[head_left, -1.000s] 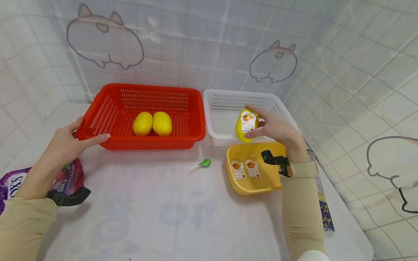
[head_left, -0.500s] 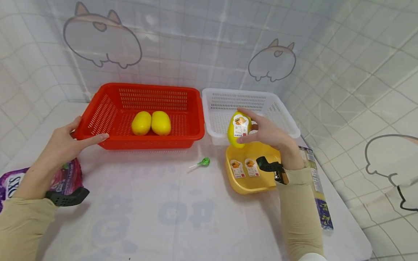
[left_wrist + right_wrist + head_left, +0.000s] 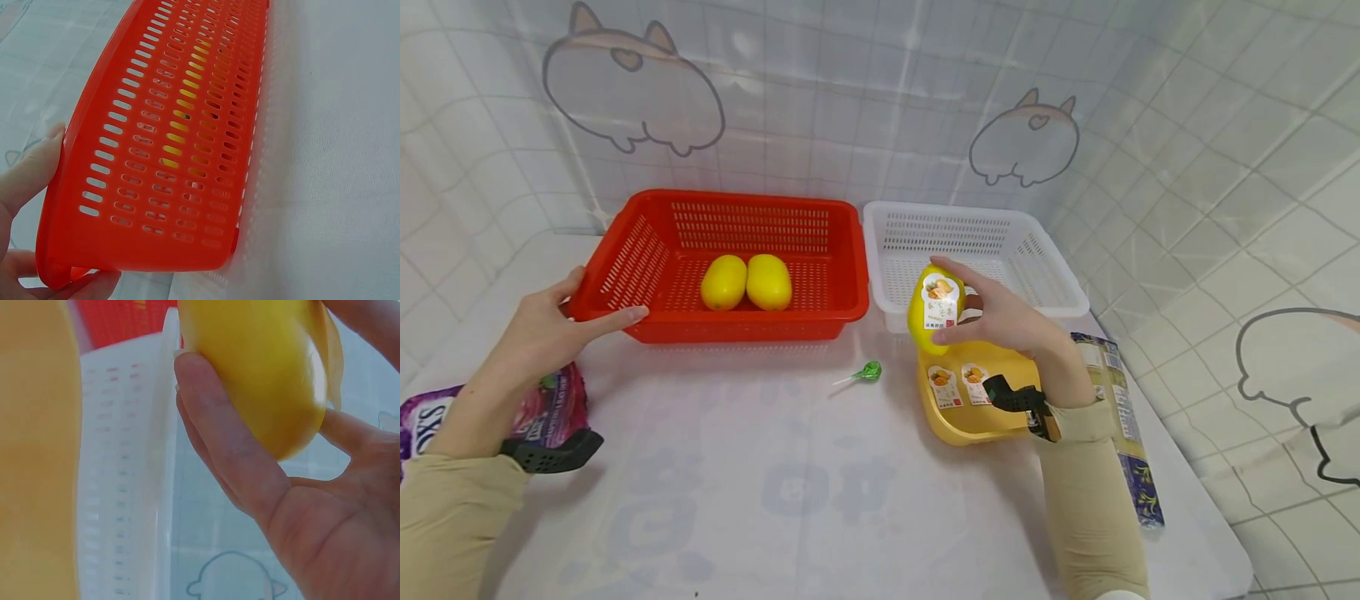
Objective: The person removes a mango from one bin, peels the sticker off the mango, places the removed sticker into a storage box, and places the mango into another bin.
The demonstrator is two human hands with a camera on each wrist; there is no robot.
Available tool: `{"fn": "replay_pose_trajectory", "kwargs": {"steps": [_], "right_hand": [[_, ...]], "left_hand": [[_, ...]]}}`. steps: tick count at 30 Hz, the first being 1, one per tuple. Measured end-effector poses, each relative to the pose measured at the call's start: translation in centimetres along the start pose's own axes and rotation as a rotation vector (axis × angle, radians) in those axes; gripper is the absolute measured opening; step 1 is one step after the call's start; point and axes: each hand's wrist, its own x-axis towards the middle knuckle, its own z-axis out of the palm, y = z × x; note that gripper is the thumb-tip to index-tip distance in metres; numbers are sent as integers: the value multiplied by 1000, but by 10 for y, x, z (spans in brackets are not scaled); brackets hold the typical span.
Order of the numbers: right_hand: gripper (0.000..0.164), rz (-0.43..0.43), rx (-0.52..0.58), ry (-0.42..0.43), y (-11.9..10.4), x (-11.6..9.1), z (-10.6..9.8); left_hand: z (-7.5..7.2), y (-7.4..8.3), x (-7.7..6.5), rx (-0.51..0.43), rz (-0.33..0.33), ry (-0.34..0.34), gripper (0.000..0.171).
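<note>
My right hand (image 3: 1000, 312) grips a yellow mango (image 3: 934, 321) with a white fruit-picture label facing up. It holds the mango above the front edge of the white basket (image 3: 1060, 307) and the back of the yellow tub (image 3: 936, 421). In the right wrist view, the fingers (image 3: 219, 419) wrap the side of the mango (image 3: 262, 375). At the far left, my left hand (image 3: 553, 329) holds the near-left corner of the red basket (image 3: 745, 327), thumb along its front rim. Two more yellow mangoes (image 3: 747, 283) lie side by side inside that basket.
Two label stickers (image 3: 958, 387) lie in the tub. A green-wrapped lollipop (image 3: 868, 372) rests mid-table. A purple bag (image 3: 557, 408) sits under the left forearm, and a long printed packet (image 3: 1123, 417) lies beside the right forearm. Tiled walls stand behind and at right.
My right hand has carried the labelled mango left and toward me, from over the white basket to its front edge near the tub. The left hand stays on the red basket.
</note>
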Motion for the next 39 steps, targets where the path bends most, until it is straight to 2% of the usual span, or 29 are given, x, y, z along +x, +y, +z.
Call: {"fn": "replay_pose_trajectory", "kwargs": {"steps": [7,21,29,36,39], "right_hand": [[96,-20,37,-70,-8,-4,15],[100,-64,-7,-176,-17,-6,51],[97,-109,56,-259,-16,-7,73],[97,-159,14,-315,-13,-6,88],[98,-153,-9,-331,-12,-7,93]], "left_hand": [[0,0,2,15,10,9,116],[0,-1,4,23,11,6,117],[0,-2,4,21,16,2,115],[0,-1,4,18,3,7,117],[0,-1,4,22,-3,7,118]]}}
